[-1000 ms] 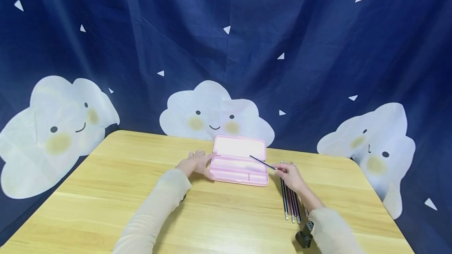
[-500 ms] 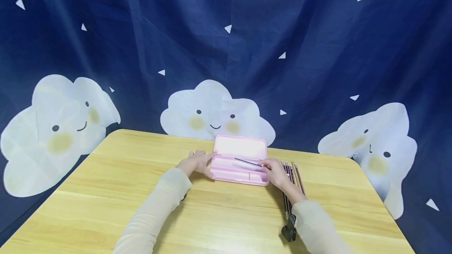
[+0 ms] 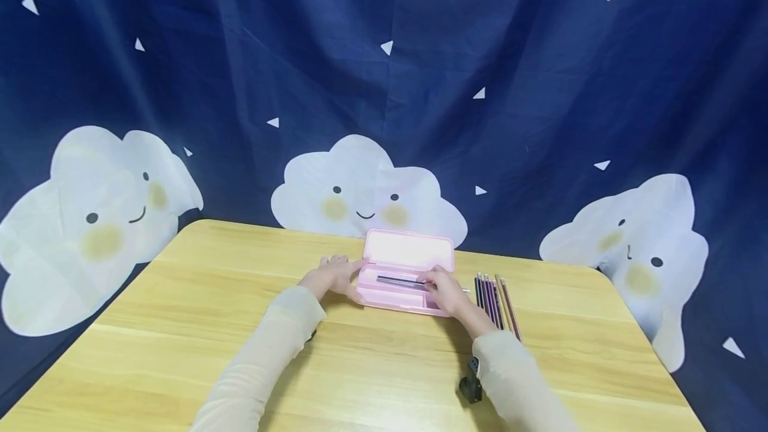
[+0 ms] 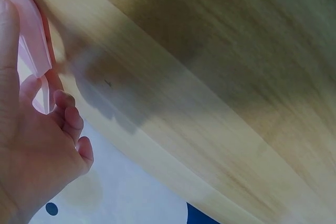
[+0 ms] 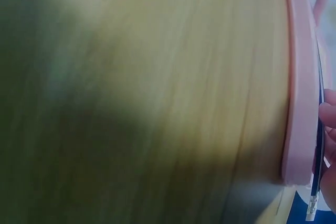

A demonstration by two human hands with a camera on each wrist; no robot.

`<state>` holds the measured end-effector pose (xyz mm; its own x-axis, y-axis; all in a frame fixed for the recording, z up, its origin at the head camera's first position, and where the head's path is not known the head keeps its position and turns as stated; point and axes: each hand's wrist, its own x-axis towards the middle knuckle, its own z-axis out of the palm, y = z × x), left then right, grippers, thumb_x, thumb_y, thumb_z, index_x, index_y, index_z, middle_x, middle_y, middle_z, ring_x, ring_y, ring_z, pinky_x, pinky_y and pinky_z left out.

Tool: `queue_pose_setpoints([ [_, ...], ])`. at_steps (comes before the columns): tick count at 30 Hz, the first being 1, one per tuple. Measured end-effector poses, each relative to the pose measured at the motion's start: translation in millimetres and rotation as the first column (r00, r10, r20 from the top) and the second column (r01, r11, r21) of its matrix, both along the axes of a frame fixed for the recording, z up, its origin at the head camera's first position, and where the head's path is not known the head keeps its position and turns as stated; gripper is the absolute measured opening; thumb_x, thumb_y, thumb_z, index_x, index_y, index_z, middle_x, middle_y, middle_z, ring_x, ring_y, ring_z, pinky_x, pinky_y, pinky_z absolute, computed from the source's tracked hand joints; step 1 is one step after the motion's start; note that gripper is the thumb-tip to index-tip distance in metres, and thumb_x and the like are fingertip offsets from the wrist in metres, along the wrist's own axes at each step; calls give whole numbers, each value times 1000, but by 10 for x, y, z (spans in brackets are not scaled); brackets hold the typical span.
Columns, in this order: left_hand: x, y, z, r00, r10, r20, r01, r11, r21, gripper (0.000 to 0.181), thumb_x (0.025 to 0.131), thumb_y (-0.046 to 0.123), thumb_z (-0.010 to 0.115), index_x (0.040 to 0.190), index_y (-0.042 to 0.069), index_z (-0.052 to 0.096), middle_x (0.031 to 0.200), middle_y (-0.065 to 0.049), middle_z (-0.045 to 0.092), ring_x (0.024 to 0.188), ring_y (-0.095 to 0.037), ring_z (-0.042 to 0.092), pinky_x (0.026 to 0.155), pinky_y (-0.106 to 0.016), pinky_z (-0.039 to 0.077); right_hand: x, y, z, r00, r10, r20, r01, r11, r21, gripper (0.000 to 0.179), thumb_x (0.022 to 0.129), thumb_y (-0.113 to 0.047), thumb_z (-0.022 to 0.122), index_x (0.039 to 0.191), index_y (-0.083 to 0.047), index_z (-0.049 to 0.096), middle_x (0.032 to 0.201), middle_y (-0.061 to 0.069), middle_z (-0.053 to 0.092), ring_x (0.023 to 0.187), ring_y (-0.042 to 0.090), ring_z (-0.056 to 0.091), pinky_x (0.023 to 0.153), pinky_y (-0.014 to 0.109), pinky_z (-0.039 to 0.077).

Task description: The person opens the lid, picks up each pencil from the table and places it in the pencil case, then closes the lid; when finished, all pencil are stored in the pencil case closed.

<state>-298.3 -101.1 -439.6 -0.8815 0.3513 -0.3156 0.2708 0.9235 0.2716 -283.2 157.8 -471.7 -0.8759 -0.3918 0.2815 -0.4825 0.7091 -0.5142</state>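
A pink pencil case [image 3: 393, 300] lies with its lid [image 3: 409, 249] raised near the far edge of the table. My left hand [image 3: 336, 277] grips its left end, the thumb [image 4: 8, 40] along the near side and a finger behind at the hinge. Over the right part of the case, my right hand [image 3: 445, 291] pinches a dark pencil [image 3: 397, 280] that lies lengthwise above the long compartment. Its white eraser end [image 5: 312, 208] sticks out past the case's right end.
Several more pencils [image 3: 491, 295] lie side by side on the wooden table [image 3: 360, 372], right of the case and partly behind the right forearm. A blue cloth with clouds [image 3: 360, 192] hangs behind the table. A black wrist device [image 3: 471, 382] hangs at the right sleeve.
My right hand has carried the pencil left from beside the case to over it, turning it nearly parallel to the long compartment. The left hand has stayed at the case's left end.
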Motion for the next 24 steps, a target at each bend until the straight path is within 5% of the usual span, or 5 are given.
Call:
queue_pose_setpoints([
  [13, -32, -9, 12, 1000, -7, -19, 7, 1000, 5, 100, 62, 53, 77, 144, 24, 28, 139, -26, 33, 123, -36, 32, 97, -50, 27, -104, -181, 67, 996, -28, 79, 19, 993, 116, 21, 81, 5, 58, 91, -8, 70, 80, 6, 56, 80, 20, 55, 74, 37, 45],
  [24, 6, -13, 18, 1000, -13, -3, 13, 1000, 23, 100, 63, 53, 76, 145, 23, 27, 141, -26, 31, 128, -38, 28, 102, -51, 22, -128, -254, 50, 990, 66, 125, -71, 997, 38, 19, 80, 9, 58, 92, -1, 70, 81, 12, 57, 79, 20, 55, 76, 33, 48],
])
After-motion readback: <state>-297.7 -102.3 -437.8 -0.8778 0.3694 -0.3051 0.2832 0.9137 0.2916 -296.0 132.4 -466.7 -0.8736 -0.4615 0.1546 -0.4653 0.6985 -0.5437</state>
